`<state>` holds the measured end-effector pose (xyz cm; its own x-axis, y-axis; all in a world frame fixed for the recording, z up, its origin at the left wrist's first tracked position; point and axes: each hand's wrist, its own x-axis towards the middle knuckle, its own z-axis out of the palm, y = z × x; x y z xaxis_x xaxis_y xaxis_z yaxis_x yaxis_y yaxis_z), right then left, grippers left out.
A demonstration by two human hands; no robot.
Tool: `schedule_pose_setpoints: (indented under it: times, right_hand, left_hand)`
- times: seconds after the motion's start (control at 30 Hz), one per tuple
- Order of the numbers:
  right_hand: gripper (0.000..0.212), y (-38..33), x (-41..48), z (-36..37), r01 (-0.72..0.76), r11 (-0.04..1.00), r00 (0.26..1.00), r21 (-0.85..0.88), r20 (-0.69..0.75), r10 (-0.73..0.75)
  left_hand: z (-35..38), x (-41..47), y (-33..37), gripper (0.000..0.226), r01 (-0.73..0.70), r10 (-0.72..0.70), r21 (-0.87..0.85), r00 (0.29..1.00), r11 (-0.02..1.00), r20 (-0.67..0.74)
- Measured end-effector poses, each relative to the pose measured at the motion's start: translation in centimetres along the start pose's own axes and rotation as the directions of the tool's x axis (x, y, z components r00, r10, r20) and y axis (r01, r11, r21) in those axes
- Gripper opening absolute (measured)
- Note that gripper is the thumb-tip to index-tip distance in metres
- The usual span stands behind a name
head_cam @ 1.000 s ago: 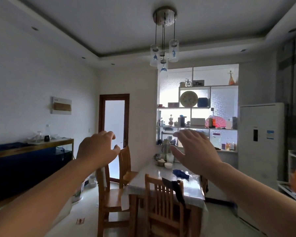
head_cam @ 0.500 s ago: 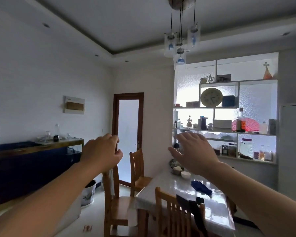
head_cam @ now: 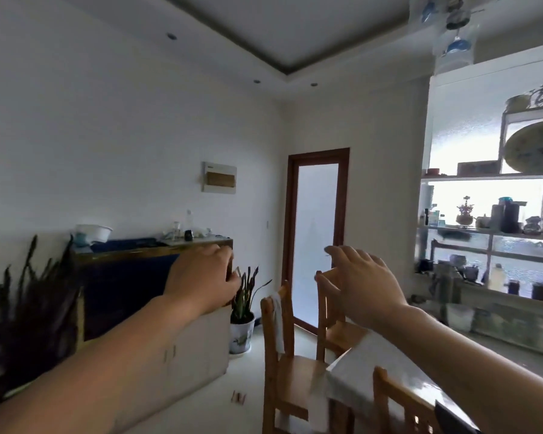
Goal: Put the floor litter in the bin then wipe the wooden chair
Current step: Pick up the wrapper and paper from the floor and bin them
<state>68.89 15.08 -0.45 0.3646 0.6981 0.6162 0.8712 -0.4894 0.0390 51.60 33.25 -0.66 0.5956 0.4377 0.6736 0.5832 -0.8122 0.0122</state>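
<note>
- Both our hands hang empty: left hand (head_cam: 201,277) loosely curled, right hand (head_cam: 362,285) spread.
- Small reddish litter (head_cam: 238,397) lies on pale glossy floor (head_cam: 220,411) at six o'clock.
- Slatted wooden chair (head_cam: 284,355), white cloth (head_cam: 278,324) draped, stands at five o'clock beside it.

Dim room, backlit shelves (head_cam: 496,214), blurred edges

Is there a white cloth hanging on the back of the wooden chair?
Yes, a white cloth hangs over the top of the chair back, near the table corner.
</note>
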Motion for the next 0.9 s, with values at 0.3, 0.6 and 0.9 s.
schedule_pose_setpoints:
  times: [0.3, 0.6, 0.9]
  right_hand:
    - [0.059, -4.0, 14.3, 12.5, 0.099, 0.994, 0.995, 0.051, -0.006, -0.099]
    - [0.058, -5.9, 27.0, 24.2, 0.063, 0.992, 0.997, 0.113, 0.03, -0.067]
    - [0.057, -5.8, 38.1, 36.1, 0.045, 0.99, 0.996, 0.136, 0.065, -0.054]
  left_hand:
    - [9.5, 8.4, -11.4, 0.04, 0.022, -0.021, 0.089, 1.0, 0.996, -0.004]
    - [20.5, 18.4, -22.4, 0.042, 0.103, -0.113, 0.127, 0.991, 0.986, 0.074]
    - [31.5, 27.7, -27.9, 0.04, 0.062, -0.07, 0.083, 0.993, 0.995, 0.099]
